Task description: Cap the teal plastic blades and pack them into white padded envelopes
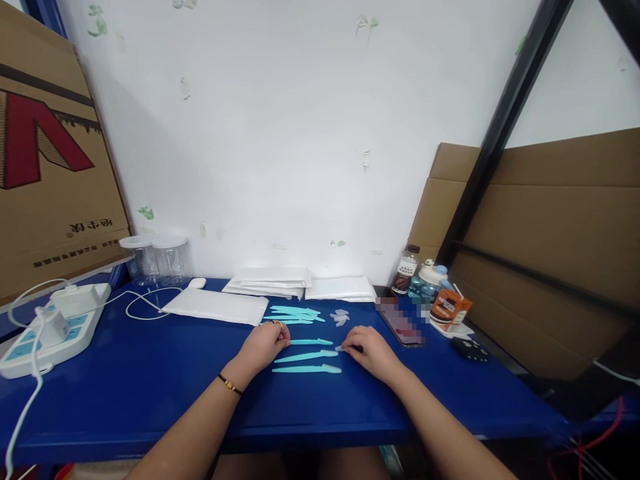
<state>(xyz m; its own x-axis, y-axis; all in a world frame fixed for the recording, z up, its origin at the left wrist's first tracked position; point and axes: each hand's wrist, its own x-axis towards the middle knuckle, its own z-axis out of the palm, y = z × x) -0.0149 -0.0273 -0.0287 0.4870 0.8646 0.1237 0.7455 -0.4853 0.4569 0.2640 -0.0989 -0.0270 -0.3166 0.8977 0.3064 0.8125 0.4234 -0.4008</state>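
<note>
My left hand [263, 347] pinches the handle end of a turquoise eyebrow razor [311, 342], whose head points right. My right hand [371, 350] is closed on a small translucent blade cap [339, 348], just right of that razor's head and apart from it. Nearer to me, two more razors lie side by side: an upper one [303, 357] and a lower one [305, 369], with pale caps on their heads. Beyond my left hand is a loose pile of turquoise razors [295, 311]. Several translucent caps [341, 318] lie right of that pile.
White padded envelopes [215, 305] lie along the wall. At left are a power strip [75, 337] with cables and clear jars [170, 260]. A phone [400, 321], a dark-capped bottle [405, 270], an orange carton [449, 310] and a black object [470, 349] sit at right.
</note>
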